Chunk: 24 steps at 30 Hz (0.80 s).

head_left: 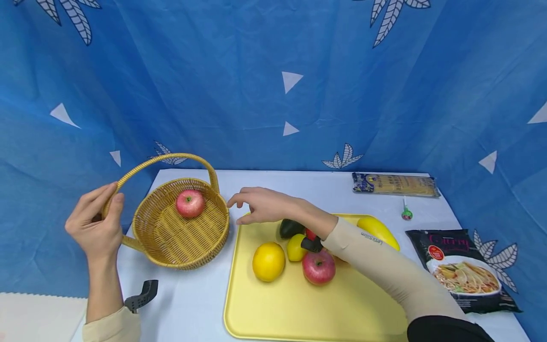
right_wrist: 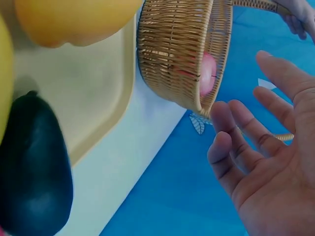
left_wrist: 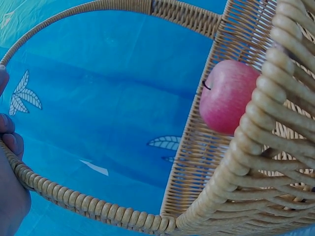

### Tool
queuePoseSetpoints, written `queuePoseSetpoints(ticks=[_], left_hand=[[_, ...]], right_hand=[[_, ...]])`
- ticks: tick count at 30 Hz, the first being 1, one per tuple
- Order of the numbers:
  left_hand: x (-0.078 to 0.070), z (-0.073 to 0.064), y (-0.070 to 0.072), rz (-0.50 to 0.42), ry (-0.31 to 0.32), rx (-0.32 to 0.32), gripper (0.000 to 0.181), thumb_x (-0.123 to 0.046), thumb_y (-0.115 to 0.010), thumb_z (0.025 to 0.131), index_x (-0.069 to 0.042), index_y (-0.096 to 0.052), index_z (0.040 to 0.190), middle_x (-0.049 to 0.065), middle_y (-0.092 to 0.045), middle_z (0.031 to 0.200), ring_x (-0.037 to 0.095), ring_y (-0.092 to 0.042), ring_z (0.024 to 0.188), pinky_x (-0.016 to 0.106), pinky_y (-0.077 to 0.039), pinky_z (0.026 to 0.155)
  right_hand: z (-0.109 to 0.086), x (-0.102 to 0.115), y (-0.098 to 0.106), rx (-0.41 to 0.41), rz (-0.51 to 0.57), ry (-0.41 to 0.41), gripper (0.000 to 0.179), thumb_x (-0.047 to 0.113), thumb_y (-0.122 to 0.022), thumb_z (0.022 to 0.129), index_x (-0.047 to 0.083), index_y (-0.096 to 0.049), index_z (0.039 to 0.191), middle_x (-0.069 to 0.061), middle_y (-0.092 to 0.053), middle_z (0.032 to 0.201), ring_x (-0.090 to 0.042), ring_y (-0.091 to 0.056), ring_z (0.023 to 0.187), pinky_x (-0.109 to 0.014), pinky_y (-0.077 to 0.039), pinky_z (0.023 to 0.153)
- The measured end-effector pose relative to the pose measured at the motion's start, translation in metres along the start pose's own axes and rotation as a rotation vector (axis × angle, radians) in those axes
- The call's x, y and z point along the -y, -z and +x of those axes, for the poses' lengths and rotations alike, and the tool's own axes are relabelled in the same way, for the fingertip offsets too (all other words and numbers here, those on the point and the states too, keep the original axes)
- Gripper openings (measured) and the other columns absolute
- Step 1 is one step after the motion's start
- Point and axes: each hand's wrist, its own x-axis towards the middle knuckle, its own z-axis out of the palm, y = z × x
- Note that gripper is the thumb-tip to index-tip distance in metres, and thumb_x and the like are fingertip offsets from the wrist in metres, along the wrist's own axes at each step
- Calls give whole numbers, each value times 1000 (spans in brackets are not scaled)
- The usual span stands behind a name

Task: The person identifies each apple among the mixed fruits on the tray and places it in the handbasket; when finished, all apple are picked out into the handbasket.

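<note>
My left hand (head_left: pixel 96 221) grips the raised handle (head_left: pixel 149 163) of a round woven basket (head_left: pixel 179 244) at the left of the table. Inside the basket lies one red apple (head_left: pixel 190 204), also seen in the left wrist view as a pink-red apple (left_wrist: pixel 229 96). Just off the basket's right rim is my right hand (head_left: pixel 269 205), its fingers loosely bent with nothing held. In the right wrist view the palm of this right hand (right_wrist: pixel 270 167) shows bare, the fingers spread near the basket (right_wrist: pixel 172 54).
A yellow tray (head_left: pixel 273 308) holds an orange-yellow round fruit (head_left: pixel 268 262), a lemon (head_left: pixel 295 248), a dark pear-shaped fruit (head_left: pixel 290 228), another apple (head_left: pixel 318 268) and a long yellow fruit (head_left: pixel 378 230). Noodle packet (head_left: pixel 395 184), lollipop (head_left: pixel 406 213) and black food bag (head_left: pixel 463 266) lie right.
</note>
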Motion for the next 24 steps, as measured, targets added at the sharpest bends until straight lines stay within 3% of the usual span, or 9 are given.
queuePoseSetpoints(ticks=[11, 24], left_hand=[[2, 0, 2, 20, 0, 11, 20, 7, -78, 79, 17, -73, 96, 21, -75, 98, 7, -68, 80, 8, -48, 65], [2, 0, 2, 26, -11, 8, 19, 8, -78, 79, 17, -73, 95, 21, -75, 98, 8, -69, 81, 8, -50, 67]], right_hand=[[-43, -13, 13, -4, 1, -60, 45, 42, -69, 95, 29, -60, 137, 7, -61, 120, -6, -59, 84, -22, -52, 76], [-95, -41, 37, -74, 57, -157, 43, 39, -73, 92, 29, -63, 132, 7, -63, 115, -9, -61, 87, -27, -56, 72]])
